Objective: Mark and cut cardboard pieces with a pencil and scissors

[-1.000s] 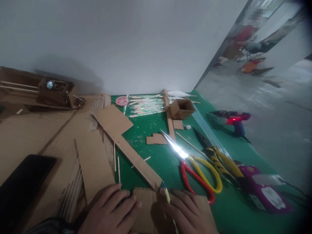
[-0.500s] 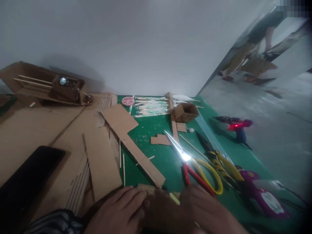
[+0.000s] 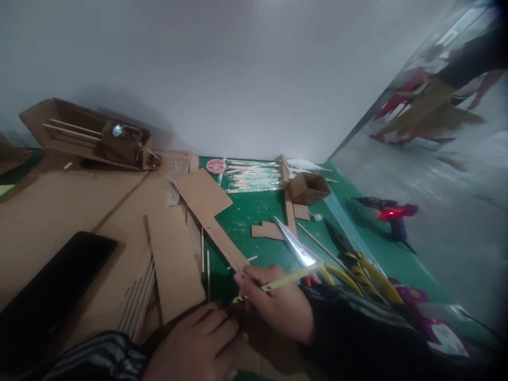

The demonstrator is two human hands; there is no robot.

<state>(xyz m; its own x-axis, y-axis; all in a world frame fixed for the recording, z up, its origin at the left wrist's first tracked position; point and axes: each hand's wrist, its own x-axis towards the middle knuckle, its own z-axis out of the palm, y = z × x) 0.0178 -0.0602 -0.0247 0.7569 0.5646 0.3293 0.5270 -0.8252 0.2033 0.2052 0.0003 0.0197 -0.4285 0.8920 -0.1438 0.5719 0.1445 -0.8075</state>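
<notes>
My right hand (image 3: 280,304) is closed around a slim yellow pencil (image 3: 291,277) with dark marks, which slants across the fingers. Its fingertips reach the near end of a long cardboard strip (image 3: 224,241). To its left, my left hand (image 3: 198,338) lies palm down with fingers stretched out, over shadowed cardboard (image 3: 273,346) at the bottom edge. Part of that cardboard is hidden under both hands. Scissors (image 3: 299,248) with red and yellow handles lie just beyond my right wrist, the red handle mostly covered by the sleeve.
Yellow-handled pliers (image 3: 357,264), a hot glue gun (image 3: 391,214) with a red light and a purple device (image 3: 432,323) lie right. A small cardboard box (image 3: 309,188) and wrapped sticks (image 3: 256,177) sit behind. At left are a phone (image 3: 59,296) and a cardboard model (image 3: 91,137). People stand far right.
My right hand has moved left and up, bringing the yellow pencil into clear view over the strip's near end. My left hand stays about in place. The view has shifted slightly.
</notes>
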